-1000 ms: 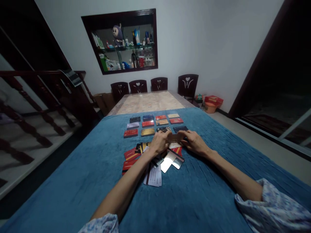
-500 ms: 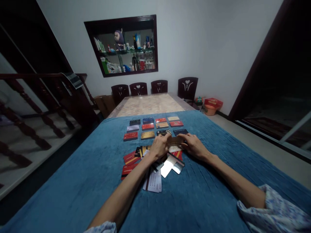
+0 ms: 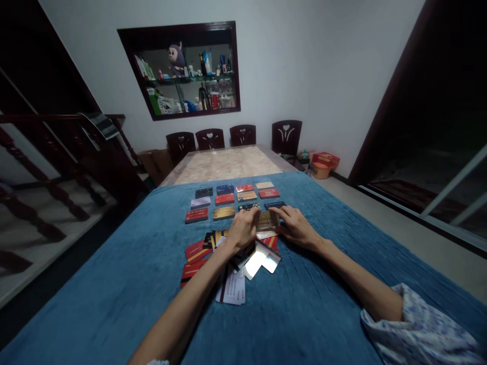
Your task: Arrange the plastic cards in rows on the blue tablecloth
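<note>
Between my two hands is a gold-coloured card [image 3: 267, 222], raised on its long edge. My left hand [image 3: 243, 229] grips its left end, fingers closed. At the right end, the thumb and fingers of my right hand [image 3: 296, 227] pinch it. A pale card lies just under it. Near my left wrist is a loose pile of cards: red cards [image 3: 196, 250], a shiny silver card [image 3: 255, 261] and a white printed card [image 3: 233, 288]. My left forearm hides part of this pile. Beyond my hands, neat card stacks stand in rows, including a gold stack [image 3: 224, 213] and a red stack [image 3: 197, 215].
A blue cloth [image 3: 152, 284] covers the near part of the long table; its far end shows a marbled top [image 3: 232, 161]. Dark chairs [image 3: 286, 137] stand around the far end. A wall niche [image 3: 178, 71] holds bottles and a plush toy. A wooden railing [image 3: 41, 147] runs along the left.
The raised card has tilted so its gold face shows more clearly between my hands. The whole view has shifted slightly, so everything appears further left.
</note>
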Action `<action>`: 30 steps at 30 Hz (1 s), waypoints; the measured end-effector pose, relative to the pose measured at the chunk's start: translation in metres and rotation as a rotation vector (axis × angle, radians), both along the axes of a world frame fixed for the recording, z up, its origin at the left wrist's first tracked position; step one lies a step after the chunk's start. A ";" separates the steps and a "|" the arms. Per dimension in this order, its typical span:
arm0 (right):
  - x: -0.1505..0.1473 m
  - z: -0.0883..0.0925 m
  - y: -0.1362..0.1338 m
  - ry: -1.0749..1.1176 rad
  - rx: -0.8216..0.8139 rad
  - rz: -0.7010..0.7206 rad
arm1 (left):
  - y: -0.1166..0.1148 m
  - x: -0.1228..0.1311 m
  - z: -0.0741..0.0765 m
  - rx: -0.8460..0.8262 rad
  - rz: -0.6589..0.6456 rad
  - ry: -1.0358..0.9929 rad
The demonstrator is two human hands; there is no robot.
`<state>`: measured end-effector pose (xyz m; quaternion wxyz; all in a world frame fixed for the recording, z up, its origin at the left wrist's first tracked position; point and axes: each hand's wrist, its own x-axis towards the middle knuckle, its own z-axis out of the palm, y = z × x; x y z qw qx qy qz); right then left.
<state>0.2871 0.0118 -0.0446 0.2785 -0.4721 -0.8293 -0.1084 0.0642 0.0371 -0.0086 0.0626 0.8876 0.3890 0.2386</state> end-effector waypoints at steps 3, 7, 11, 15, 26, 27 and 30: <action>0.001 -0.001 0.001 -0.014 0.019 -0.009 | 0.000 0.001 0.000 0.016 -0.011 0.028; 0.001 0.000 0.002 -0.048 0.047 -0.018 | -0.002 0.001 0.002 0.056 0.011 0.095; 0.000 0.006 0.005 -0.089 0.060 -0.047 | -0.004 0.003 0.005 0.073 0.053 0.163; 0.000 0.014 0.011 -0.123 0.049 -0.069 | -0.005 0.005 0.011 0.072 0.074 0.219; 0.007 0.032 0.025 -0.192 0.032 -0.057 | 0.009 0.015 0.024 0.126 0.119 0.294; 0.009 0.034 0.027 -0.205 0.034 -0.060 | 0.011 0.016 0.025 0.130 0.120 0.300; 0.014 0.037 0.032 -0.243 0.046 -0.072 | 0.016 0.019 0.029 0.136 0.115 0.313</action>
